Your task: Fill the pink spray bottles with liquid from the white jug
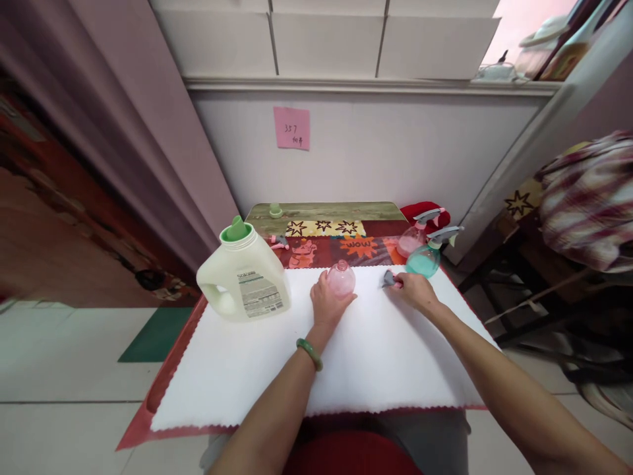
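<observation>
Bottle (343,280) stands on the white cloth (366,363), its neck bare, with my left hand (327,301) curled around its side. My right hand (414,289), off to its right, grips a spray head (388,280); whether that touches the cloth, I can't tell. I'd call this step handling the two parts separately. The next move seems to call for a steady bottle and the head firmly held. The jug (247,277) stands to my left.
</observation>
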Demonstrator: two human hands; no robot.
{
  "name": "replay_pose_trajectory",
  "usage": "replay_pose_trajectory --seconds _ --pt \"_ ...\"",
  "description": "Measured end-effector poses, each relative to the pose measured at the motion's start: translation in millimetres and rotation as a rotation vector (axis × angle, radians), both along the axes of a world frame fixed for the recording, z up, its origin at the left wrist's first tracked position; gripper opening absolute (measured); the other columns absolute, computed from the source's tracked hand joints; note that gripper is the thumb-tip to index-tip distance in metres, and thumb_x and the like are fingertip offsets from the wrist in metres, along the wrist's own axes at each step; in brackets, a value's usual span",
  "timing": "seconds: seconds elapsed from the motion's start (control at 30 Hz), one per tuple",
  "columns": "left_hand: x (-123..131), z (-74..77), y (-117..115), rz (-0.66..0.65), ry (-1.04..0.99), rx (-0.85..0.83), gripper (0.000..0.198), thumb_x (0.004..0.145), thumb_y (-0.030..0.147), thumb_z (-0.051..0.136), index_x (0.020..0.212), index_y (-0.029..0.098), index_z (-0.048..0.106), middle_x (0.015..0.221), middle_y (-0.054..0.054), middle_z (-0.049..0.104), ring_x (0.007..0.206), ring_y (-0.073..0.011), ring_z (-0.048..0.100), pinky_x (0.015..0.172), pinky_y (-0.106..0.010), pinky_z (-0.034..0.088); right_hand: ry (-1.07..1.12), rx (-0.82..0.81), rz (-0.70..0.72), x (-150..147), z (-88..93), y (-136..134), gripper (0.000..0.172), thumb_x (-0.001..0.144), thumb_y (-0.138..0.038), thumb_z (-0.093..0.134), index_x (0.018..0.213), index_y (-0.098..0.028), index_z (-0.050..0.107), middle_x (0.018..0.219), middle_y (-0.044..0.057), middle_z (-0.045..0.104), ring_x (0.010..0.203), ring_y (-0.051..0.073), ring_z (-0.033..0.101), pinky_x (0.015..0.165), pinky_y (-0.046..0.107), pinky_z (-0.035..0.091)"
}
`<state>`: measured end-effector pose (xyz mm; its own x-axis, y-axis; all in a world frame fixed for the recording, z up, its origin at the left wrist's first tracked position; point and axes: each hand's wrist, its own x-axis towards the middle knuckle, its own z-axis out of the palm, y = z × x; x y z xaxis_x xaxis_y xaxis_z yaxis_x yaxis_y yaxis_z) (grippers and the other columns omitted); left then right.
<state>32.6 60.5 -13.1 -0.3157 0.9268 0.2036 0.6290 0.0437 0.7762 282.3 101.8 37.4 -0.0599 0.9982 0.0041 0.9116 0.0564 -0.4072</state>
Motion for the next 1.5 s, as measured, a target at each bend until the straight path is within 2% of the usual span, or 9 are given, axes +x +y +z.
replay_pose_trajectory --seconds 0.07,0.2,0.27,0.37,0.47,0.63,0.97,1.27,1.5 --pt "0.8 0.4 -0.3 0.010 0.016 -0.009 0.102 0.053 0.041 0.096 0.137 0.025 0.041 0.136 -0.014 0.063 0.126 -0.0364 0.059 0.114 -0.050 0.036 0.176 0.010 0.000 1.9 13.1 4.0 0.019 0.080 -0.039 0.070 0.078 -0.020 0.072 0.066 0.002 0.068 0.064 0.019 0.061 0.059 0.029 0.039" --pt "1.7 1.4 -0.8 0.026 0.038 -0.024 0.092 0.055 0.042 0.094 0.131 0.028 0.043 0.126 -0.009 0.065 0.122 -0.0338 0.061 0.110 -0.047 0.039 0.975 0.073 0.060 -14.3 58.8 8.8 0.033 0.077 -0.050 0.079 0.092 -0.021 0.074 0.076 0.001 0.071 0.067 0.017 0.064 0.071 0.032 0.054" --pt "1.4 1.5 -0.6 0.028 0.048 -0.028 0.087 0.057 0.041 0.093 0.127 0.028 0.044 0.120 -0.008 0.065 0.119 -0.0334 0.063 0.109 -0.047 0.040 1.268 0.176 0.087 -32.7 85.6 8.8 0.037 0.074 -0.052 0.085 0.094 -0.023 0.073 0.084 0.000 0.073 0.075 0.017 0.067 0.078 0.034 0.059" --pt "0.5 0.6 -0.5 0.023 0.061 -0.019 0.084 0.056 0.040 0.093 0.124 0.028 0.045 0.115 -0.007 0.065 0.115 -0.0331 0.063 0.109 -0.048 0.041 1.492 0.301 0.145 -64.9 117.1 6.4 0.038 0.076 -0.052 0.087 0.098 -0.026 0.071 0.097 0.001 0.076 0.087 0.017 0.072 0.088 0.037 0.062" --pt "-0.3 -1.0 -1.2 0.019 0.067 0.000 0.084 0.054 0.039 0.093 0.122 0.028 0.045 0.112 -0.005 0.063 0.112 -0.0323 0.064 0.107 -0.048 0.043 1.560 0.364 0.196 -93.4 130.2 1.8 0.037 0.076 -0.051 0.088 0.097 -0.026 0.070 0.099 0.000 0.076 0.087 0.016 0.074 0.092 0.037 0.063" --pt "-1.6 -3.7 -2.9 0.011 0.063 0.044 0.083 0.054 0.038 0.092 0.121 0.028 0.045 0.110 -0.005 0.062 0.111 -0.0321 0.064 0.105 -0.050 0.044 1.541 0.324 0.229 -116.8 128.7 -8.4 0.037 0.076 -0.051 0.088 0.097 -0.025 0.070 0.093 0.000 0.076 0.083 0.017 0.075 0.089 0.038 0.065" --pt "-2.0 -3.1 -4.4 0.008 0.055 0.064 0.084 0.053 0.038 0.093 0.120 0.026 0.044 0.111 -0.008 0.064 0.111 -0.0330 0.063 0.104 -0.048 0.044 1.539 0.323 0.164 -115.4 134.0 -8.7 0.040 0.073 -0.052 0.089 0.093 -0.023 0.070 0.093 0.000 0.076 0.081 0.015 0.074 0.087 0.036 0.065" --pt "-2.2 -1.8 -5.2 0.007 0.035 0.057 0.085 0.051 0.038 0.094 0.119 0.026 0.044 0.113 -0.009 0.065 0.113 -0.0332 0.063 0.105 -0.050 0.044 1.549 0.227 0.100 -124.3 103.7 1.0 0.044 0.067 -0.053 0.092 0.091 -0.024 0.069 0.089 0.000 0.075 0.081 0.017 0.073 0.081 0.036 0.064" --pt "-4.4 0.6 -6.2 -0.006 -0.022 0.079 0.083 0.052 0.034 0.093 0.121 0.028 0.046 0.114 -0.008 0.067 0.113 -0.0338 0.065 0.104 -0.052 0.046 1.390 0.043 0.152 -132.1 65.1 0.1 0.047 0.061 -0.052 0.093 0.091 -0.023 0.072 0.092 0.002 0.078 0.088 0.020 0.072 0.089 0.037 0.055"
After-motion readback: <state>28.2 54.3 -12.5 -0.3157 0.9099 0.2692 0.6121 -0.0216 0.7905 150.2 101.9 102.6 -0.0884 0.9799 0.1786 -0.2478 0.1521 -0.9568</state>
